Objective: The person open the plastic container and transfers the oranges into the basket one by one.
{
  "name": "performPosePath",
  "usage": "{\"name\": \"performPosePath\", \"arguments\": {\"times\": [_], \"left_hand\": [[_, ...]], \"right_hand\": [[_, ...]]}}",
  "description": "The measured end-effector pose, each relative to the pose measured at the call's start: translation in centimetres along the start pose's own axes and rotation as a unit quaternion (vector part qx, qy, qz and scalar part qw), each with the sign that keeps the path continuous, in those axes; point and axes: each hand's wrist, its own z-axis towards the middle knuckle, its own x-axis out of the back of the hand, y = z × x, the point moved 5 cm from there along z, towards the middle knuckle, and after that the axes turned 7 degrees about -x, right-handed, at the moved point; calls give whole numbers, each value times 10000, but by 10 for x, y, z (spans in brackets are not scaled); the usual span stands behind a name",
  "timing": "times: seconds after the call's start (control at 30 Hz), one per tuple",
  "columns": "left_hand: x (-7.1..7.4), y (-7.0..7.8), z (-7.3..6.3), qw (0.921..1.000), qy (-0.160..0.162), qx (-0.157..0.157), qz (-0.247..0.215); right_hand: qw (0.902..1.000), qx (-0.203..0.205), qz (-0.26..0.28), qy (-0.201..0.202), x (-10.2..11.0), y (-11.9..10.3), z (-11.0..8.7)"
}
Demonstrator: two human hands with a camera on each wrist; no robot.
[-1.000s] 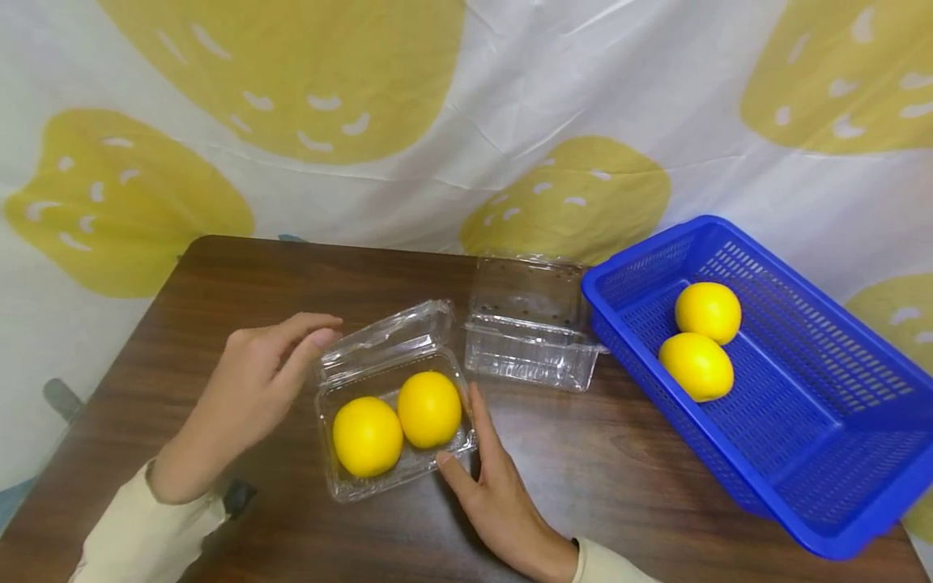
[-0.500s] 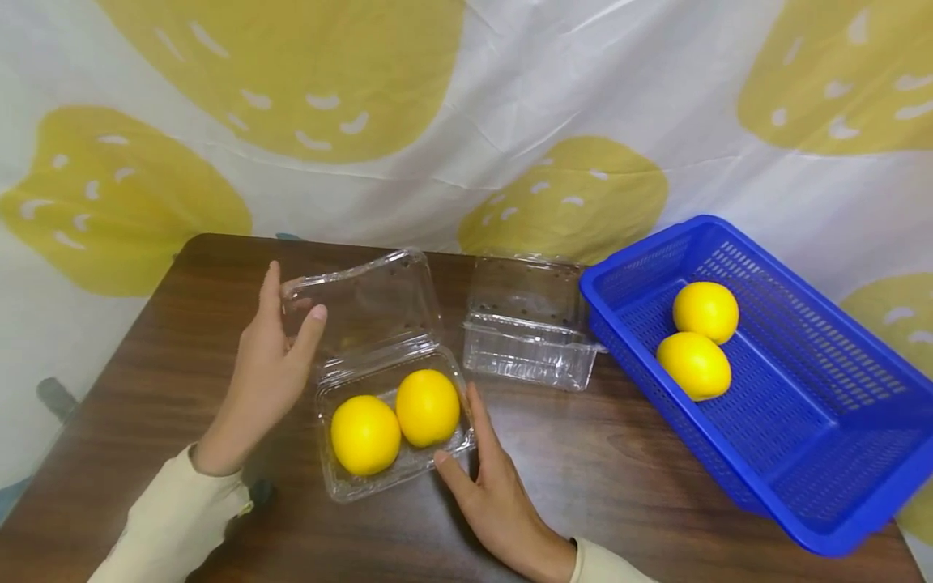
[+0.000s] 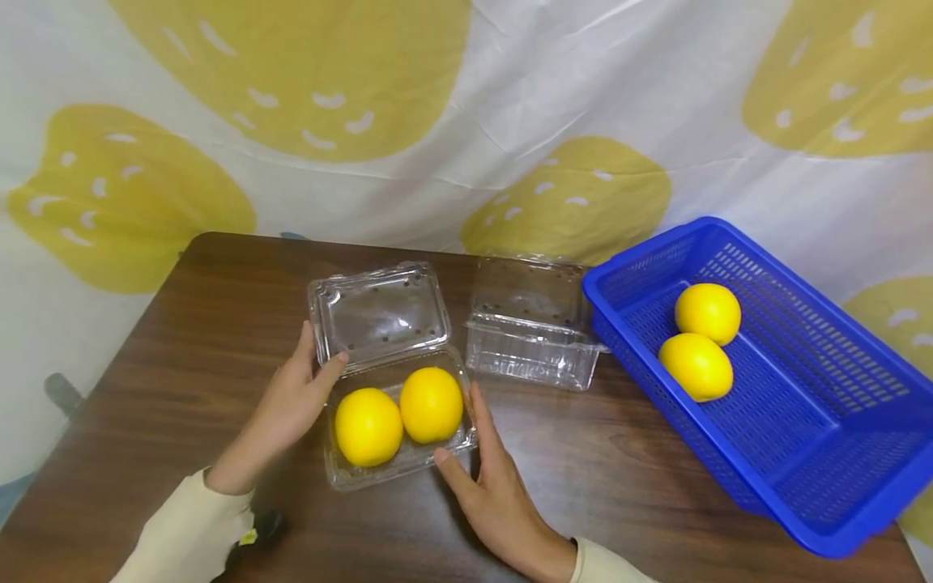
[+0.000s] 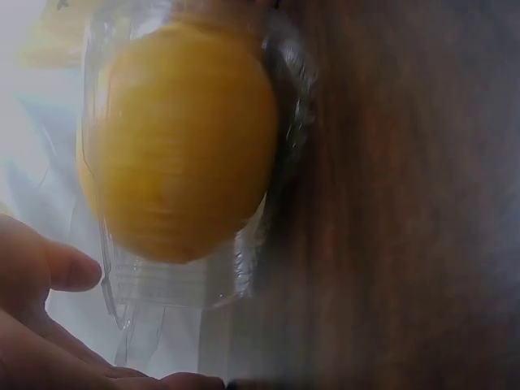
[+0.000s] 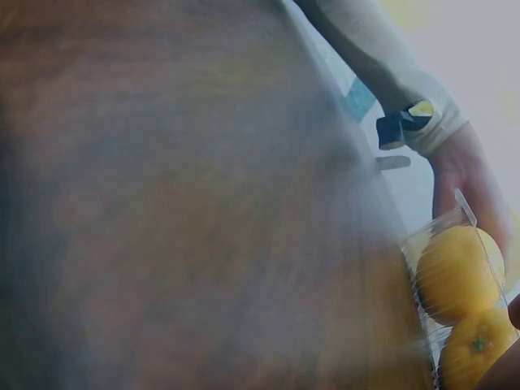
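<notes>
Two oranges lie side by side in the base of a clear plastic clamshell box on the table. Its lid is folded back flat behind the base. My left hand is at the lid's left edge by the hinge, thumb over the rim and fingers extended outside it. In the left wrist view, one orange shows through the box wall near my thumb. My right hand rests against the front right corner of the base, thumb at the front and straight fingers along the side.
A second clear clamshell box stands behind to the right, lid raised. Right of it, a blue plastic basket holds two more oranges. A lemon-print cloth hangs behind the brown table.
The lid has swung back from half raised, through upright, to lying flat. My left hand has moved with it, then down toward the hinge. My right hand has stayed in place.
</notes>
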Motion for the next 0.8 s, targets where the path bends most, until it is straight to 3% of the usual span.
{"name": "performPosePath", "arguments": {"times": [0.3, 0.47, 0.63, 0.8], "left_hand": [[-14, -6, -31, 9990, -345, 198, 194], [-18, -3, -46, 9987, -406, 95, 309], [-19, -2, -57, 9998, -185, -68, 66], [-22, -5, -69, 9978, 4, -124, -644]], "right_hand": [[10000, 45, 19, 11, 1, 0, -1], [9999, 140, 47, 47, 1, -1, -1], [9999, 115, 92, 8, 1, 0, -1], [10000, 63, 58, -19, 1, 0, -1]]}}
